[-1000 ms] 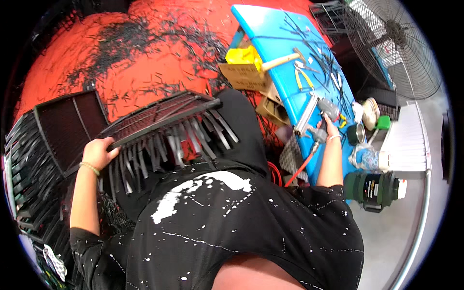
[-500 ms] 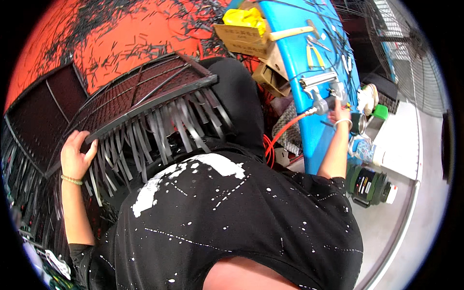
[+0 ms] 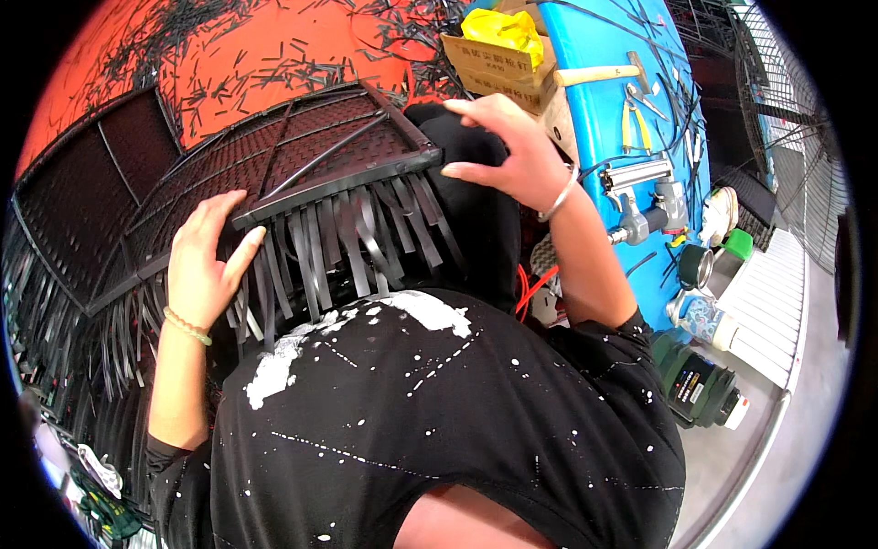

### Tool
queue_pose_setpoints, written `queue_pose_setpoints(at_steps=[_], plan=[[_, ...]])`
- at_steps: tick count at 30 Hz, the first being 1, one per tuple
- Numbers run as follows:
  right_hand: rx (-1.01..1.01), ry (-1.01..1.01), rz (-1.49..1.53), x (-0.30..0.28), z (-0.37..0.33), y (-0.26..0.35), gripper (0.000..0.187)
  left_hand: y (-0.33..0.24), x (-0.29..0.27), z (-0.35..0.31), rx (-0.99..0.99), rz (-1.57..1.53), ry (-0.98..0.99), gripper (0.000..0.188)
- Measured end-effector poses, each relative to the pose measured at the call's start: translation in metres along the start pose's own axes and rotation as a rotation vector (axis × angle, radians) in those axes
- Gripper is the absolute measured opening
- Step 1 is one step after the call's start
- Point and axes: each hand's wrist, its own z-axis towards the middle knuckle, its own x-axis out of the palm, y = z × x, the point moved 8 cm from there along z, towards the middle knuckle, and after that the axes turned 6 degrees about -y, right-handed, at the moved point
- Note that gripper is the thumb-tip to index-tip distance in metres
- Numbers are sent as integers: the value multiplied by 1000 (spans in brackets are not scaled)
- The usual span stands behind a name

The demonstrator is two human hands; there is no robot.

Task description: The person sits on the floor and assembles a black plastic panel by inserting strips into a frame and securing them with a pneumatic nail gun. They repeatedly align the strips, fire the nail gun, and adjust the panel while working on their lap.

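Note:
A dark woven furniture frame (image 3: 352, 188) lies across my lap, with loose flat black strips (image 3: 334, 242) hanging from its near edge. My left hand (image 3: 203, 261) straddles the near rail, fingers over the weave and thumb on the near side, holding it. Close to the frame's right corner, my right hand (image 3: 512, 151) is open, thumb and fingers apart, with nothing in it. A silver air-powered tool (image 3: 672, 206) with a dark grip lies on the blue tabletop (image 3: 585, 114), out of my hands. Part of an orange-red hose (image 3: 540, 288) shows beside my right arm.
On the blue top lie a hammer (image 3: 594, 73) and yellow-handled pliers (image 3: 627, 128). A cardboard box (image 3: 494, 64) holding a yellow bag (image 3: 503, 32) stands beside it. At right are a dark green flask (image 3: 690, 380) and a wire-caged fan (image 3: 786, 137). Strip scraps litter the red floor (image 3: 229, 50).
My right hand has let go of the air-powered tool and come left to the frame's right corner. My left hand has shifted right along the rail. The whole view has shifted slightly.

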Motion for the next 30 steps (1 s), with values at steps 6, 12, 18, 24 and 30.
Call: queue_pose_setpoints(at_steps=[6,12,18,24,30], plan=[[-7,168,42,33,11,-13,58,-4,8,-2,49,129,-63,37],[-90,153,73,31,6,2,38,-13,0,-12,28,157,-67,35],[-52,56,130,29,-5,6,29,-13,0,-17,25,170,-61,35],[45,89,78,25,4,8,44,-14,-2,-14,-12,145,1,34],[-34,17,19,30,-10,2,41,-55,-33,42,117,17,5,31]])
